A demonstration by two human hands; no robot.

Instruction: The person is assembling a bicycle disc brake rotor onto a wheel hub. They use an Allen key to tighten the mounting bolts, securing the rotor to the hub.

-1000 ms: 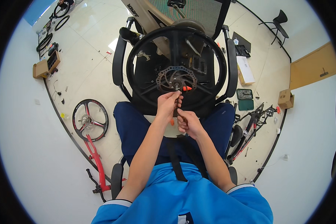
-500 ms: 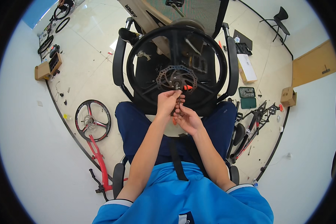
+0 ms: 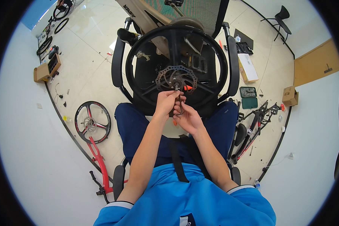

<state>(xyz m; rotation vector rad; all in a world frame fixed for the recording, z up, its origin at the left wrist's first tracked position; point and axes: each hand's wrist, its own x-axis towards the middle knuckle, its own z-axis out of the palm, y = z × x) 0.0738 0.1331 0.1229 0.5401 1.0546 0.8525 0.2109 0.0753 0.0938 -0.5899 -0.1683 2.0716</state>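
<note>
A black spoked bicycle wheel (image 3: pixel 176 49) lies over the seat of a black office chair in front of me, its brake disc (image 3: pixel 162 75) facing up. From the hub, a threaded axle (image 3: pixel 177 86) points toward me. My left hand (image 3: pixel 166 102) is closed, thumb and fingers pinching at the axle's end; its fingertips partly hide what is there. Just to the right and nearer, my right hand (image 3: pixel 188 117) has its fingers curled around a thin dark bent rod (image 3: pixel 182 108), which reaches up toward the left fingertips. An orange-red piece (image 3: pixel 188 87) shows beside the axle.
The chair's armrests (image 3: pixel 117 62) flank the wheel; a pale bicycle frame (image 3: pixel 145 17) leans behind it. A pedal (image 3: pixel 199 63) lies beneath the spokes. On the floor are a red frame (image 3: pixel 100 160), another wheel (image 3: pixel 93 122), a green tool case (image 3: pixel 249 102) and a dark frame (image 3: pixel 255 128).
The right hand has shifted slightly, and the rod in it sits at a different angle, its bend now showing. The left hand stays at the axle's end. The whole view has moved a little.
</note>
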